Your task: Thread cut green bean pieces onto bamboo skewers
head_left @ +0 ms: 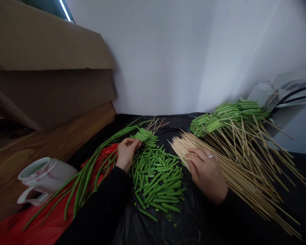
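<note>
My left hand [126, 152] is closed on a skewer threaded with short green bean pieces [146, 136], its bare stick ends poking out behind. In front of it lies a loose pile of cut green bean pieces [156, 178] on black plastic. My right hand [205, 170] rests on a large heap of bare bamboo skewers [244, 166], fingers curled at the near stick ends; whether it grips one I cannot tell. A ring shows on one finger. Finished bean skewers [226, 117] are stacked at the back right.
Long uncut green beans [91, 170] lie across a red plastic bag [48, 224] at the left. A white mug [42, 177] lies tipped beside them on a wooden ledge. Cardboard boxes [46, 61] stand at the back left. A white wall closes the back.
</note>
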Available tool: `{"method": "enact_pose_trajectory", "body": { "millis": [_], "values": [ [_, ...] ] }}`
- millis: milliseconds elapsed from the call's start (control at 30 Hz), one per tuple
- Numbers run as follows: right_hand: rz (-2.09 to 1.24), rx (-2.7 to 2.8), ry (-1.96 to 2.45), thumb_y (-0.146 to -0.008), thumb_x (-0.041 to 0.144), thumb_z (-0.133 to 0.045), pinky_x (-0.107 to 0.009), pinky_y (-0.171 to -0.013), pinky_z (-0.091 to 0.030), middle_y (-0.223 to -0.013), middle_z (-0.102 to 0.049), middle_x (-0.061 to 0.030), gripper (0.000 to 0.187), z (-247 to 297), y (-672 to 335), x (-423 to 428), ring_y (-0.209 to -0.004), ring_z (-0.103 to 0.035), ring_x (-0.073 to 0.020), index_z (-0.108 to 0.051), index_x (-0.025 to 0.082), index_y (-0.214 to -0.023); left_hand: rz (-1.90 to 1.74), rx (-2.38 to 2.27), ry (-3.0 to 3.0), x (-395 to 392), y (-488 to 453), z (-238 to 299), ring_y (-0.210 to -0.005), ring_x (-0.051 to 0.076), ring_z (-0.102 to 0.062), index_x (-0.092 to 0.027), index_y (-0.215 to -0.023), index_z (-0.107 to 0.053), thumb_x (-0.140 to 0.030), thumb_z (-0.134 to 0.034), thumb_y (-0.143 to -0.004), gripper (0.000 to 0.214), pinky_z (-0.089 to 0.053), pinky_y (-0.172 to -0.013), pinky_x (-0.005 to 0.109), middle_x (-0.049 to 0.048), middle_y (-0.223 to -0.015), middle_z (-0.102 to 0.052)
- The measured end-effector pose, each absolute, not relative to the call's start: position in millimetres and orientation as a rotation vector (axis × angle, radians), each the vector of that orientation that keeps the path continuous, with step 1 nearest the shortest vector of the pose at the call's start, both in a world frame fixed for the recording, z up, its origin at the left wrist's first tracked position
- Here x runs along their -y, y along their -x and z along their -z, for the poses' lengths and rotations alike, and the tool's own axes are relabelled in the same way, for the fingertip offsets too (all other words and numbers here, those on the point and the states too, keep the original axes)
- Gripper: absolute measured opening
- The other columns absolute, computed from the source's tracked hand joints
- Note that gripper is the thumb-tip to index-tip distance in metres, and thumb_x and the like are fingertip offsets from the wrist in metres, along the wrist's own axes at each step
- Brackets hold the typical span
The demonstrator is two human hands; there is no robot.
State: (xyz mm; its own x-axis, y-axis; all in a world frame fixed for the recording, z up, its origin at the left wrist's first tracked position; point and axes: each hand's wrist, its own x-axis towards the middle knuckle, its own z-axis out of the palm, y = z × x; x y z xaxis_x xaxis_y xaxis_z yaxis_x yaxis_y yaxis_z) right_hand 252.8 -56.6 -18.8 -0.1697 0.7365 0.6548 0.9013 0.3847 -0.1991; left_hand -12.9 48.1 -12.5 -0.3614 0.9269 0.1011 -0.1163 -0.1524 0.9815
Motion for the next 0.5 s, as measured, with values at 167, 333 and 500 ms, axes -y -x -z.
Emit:
{"method": "enact_pose_trajectory", "body": {
  "millis": [167, 333, 500],
  "values": [
    [0.304, 1.975, 1.395, -0.09, 0.02, -0.049, -0.036, -0.087, -0.03, -0.105, -0.065, -0.0043, 0.015, 19, -255, 55, -0.102, -0.054, -0.0209, -0.064, 0.021, -0.093, -1.601, -1.378, -1.083, -69, 9, 24, -0.064, 0.014, -0.063, -0.015, -0.063, -0.057, -0.029, -0.08, -0.052, 0.029, -0.051, -0.07, 0.029, 0.0011, -0.064, -0.065],
    [0.349, 1.96, 1.396, -0.09, 0.02, -0.048, -0.036, -0.086, -0.029, -0.101, -0.066, -0.0045, 0.017, 14, -260, 54, -0.1, -0.053, -0.021, -0.064, 0.02, -0.093, -1.478, -1.535, -1.23, -73, 14, 30, -0.054, 0.014, -0.057, -0.016, -0.058, -0.06, -0.028, -0.082, -0.049, 0.026, -0.043, -0.059, 0.027, -0.0001, -0.054, -0.061],
    [0.401, 1.985, 1.516, -0.091, 0.021, -0.048, -0.036, -0.079, -0.027, -0.083, -0.065, -0.0038, 0.018, 12, -269, 50, -0.089, -0.052, -0.021, -0.064, 0.02, -0.085, -1.49, -1.696, -1.584, -58, 13, 18, -0.061, 0.014, -0.054, -0.018, -0.068, -0.064, -0.032, -0.081, -0.054, 0.026, -0.038, -0.062, 0.025, -0.0005, -0.064, -0.063]
  ]
}}
